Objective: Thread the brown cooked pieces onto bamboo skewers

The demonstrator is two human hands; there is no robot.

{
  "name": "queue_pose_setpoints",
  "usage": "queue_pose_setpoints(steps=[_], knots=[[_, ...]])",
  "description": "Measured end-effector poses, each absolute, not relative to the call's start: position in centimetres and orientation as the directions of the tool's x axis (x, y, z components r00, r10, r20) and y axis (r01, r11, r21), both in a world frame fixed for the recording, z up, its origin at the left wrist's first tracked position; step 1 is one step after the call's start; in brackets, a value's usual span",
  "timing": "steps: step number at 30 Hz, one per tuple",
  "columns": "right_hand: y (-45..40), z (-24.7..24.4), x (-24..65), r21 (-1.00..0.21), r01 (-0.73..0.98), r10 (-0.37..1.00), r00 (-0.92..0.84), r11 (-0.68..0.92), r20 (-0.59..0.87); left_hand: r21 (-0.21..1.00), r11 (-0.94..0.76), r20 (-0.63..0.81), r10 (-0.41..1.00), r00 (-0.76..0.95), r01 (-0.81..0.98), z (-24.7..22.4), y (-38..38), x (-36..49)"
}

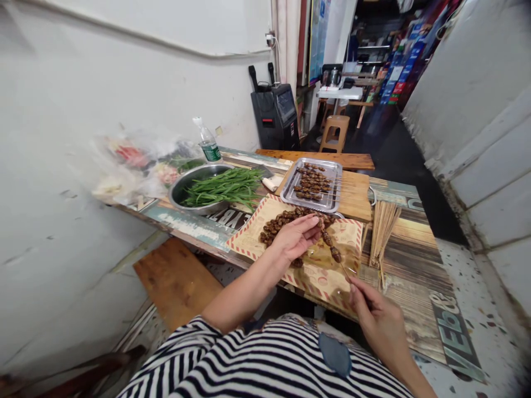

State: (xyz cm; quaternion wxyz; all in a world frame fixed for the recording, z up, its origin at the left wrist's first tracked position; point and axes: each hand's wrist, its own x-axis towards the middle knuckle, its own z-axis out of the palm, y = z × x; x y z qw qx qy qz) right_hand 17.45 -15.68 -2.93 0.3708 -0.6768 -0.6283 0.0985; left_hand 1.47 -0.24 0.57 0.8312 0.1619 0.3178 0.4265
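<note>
My right hand (375, 312) pinches the lower end of a thin wooden skewer, which slants up to the left. Several brown, glossy pupa-like pieces (335, 254) are threaded on it. At the skewer's upper end, the fingers of my left hand (299, 235) close round the topmost piece. Beneath both hands lies a paper sheet with a striped border (244, 241), bearing a pile of loose brown pieces (274, 225). Behind it, a metal tray (287, 190) holds several loaded skewers (311, 186), their bare sticks pointing right.
A wooden board (359, 200) lies under the tray. Bare skewers (384, 232) are bundled at the right. On the left stand a steel bowl (176, 193) of green stalks (224, 188), plastic bags (128, 166) and a bottle (211, 146). Beyond the table are a black speaker (274, 119) and a stool (335, 130).
</note>
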Motion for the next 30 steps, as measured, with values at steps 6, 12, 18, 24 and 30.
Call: queue_pose_setpoints(steps=[6, 12, 18, 24, 30], knots=[[-15.8, -3.0, 17.6, -0.617, 0.785, 0.925, 0.186, 0.062, 0.33, 0.551, 0.596, -0.381, 0.802, 0.459, -0.585, 1.1, -0.3, 1.3], [-15.9, -2.9, 17.5, -0.625, 0.778, 0.924, 0.194, 0.059, 0.329, 0.558, 0.592, -0.378, 0.805, 0.456, -0.582, 1.2, -0.5, 1.4], [-15.8, -2.8, 17.4, -0.641, 0.764, 0.926, 0.188, 0.071, 0.327, 0.567, 0.587, -0.375, 0.809, 0.453, -0.578, 1.1, -0.3, 1.4], [-15.7, -2.7, 17.3, -0.679, 0.731, 0.933, 0.198, 0.064, 0.301, 0.579, 0.579, -0.355, 0.813, 0.462, -0.574, 1.1, -0.3, 1.2], [-15.5, -2.1, 16.3, -0.892, 0.446, 0.986, 0.165, -0.069, 0.006, 0.586, 0.585, -0.361, 0.808, 0.467, -0.56, 1.1, -0.2, 0.9]])
